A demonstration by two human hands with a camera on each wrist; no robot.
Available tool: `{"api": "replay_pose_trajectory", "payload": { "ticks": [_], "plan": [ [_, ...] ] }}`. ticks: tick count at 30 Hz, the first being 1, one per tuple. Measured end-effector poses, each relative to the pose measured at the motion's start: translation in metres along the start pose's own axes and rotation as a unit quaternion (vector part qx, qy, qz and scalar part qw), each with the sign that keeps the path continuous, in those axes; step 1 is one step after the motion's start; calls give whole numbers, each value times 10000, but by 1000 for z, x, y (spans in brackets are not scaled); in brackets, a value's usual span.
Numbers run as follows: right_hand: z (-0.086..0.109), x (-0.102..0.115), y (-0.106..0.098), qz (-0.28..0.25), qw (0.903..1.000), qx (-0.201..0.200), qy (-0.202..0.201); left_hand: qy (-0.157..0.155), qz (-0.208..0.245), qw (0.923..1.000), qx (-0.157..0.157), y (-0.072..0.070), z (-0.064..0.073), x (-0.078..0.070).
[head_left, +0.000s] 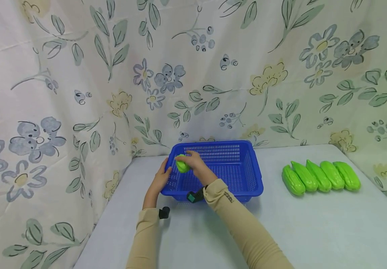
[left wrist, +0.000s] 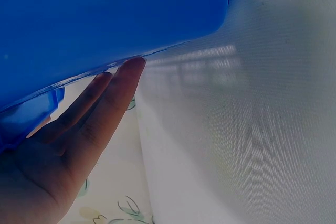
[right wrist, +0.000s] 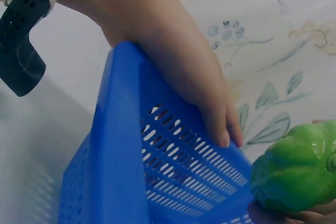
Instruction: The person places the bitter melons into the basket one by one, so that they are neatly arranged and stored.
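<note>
My right hand (head_left: 196,164) holds a glossy, bright green, ridged vegetable (head_left: 182,165) over the left part of a blue plastic basket (head_left: 259,179). Close up in the right wrist view, the vegetable (right wrist: 296,169) shows a lobed end, with fingers (right wrist: 275,216) under it. At the basket's left side, my left hand (head_left: 160,180) grips the rim. Its straight fingers (left wrist: 113,98) lie along the outer wall in the left wrist view, while the thumb reaches over the rim in the right wrist view.
Several similar green vegetables (head_left: 319,177) lie side by side in a row on the white table (head_left: 301,231), right of the basket. A floral cloth (head_left: 213,74) hangs behind the table and along its left side.
</note>
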State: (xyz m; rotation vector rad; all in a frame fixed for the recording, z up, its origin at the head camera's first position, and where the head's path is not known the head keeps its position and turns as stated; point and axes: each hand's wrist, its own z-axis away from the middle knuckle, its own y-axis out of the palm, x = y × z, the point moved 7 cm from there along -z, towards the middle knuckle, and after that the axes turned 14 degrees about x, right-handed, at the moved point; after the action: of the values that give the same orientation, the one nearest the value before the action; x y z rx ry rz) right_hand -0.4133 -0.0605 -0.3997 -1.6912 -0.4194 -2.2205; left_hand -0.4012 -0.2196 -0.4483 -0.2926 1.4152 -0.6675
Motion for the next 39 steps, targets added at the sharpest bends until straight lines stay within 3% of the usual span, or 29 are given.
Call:
{"api": "replay_pose_trajectory", "payload": {
  "ticks": [10, 20, 30, 39],
  "plan": [
    [-6, -10, 0, 67, 9997, -77, 243, -5, -93, 10000, -3, 0, 0, -2],
    [-7, -16, 2, 56, 9999, -72, 130, -70, -12, 10000, -1, 0, -1, 1],
    [-9, -22, 4, 104, 9996, -74, 263, 20, 13, 10000, 2, 0, 0, -2],
    [-22, -32, 6, 209, 9991, -157, 322, -7, -17, 10000, -35, 0, 2, -3]
  ]
}}
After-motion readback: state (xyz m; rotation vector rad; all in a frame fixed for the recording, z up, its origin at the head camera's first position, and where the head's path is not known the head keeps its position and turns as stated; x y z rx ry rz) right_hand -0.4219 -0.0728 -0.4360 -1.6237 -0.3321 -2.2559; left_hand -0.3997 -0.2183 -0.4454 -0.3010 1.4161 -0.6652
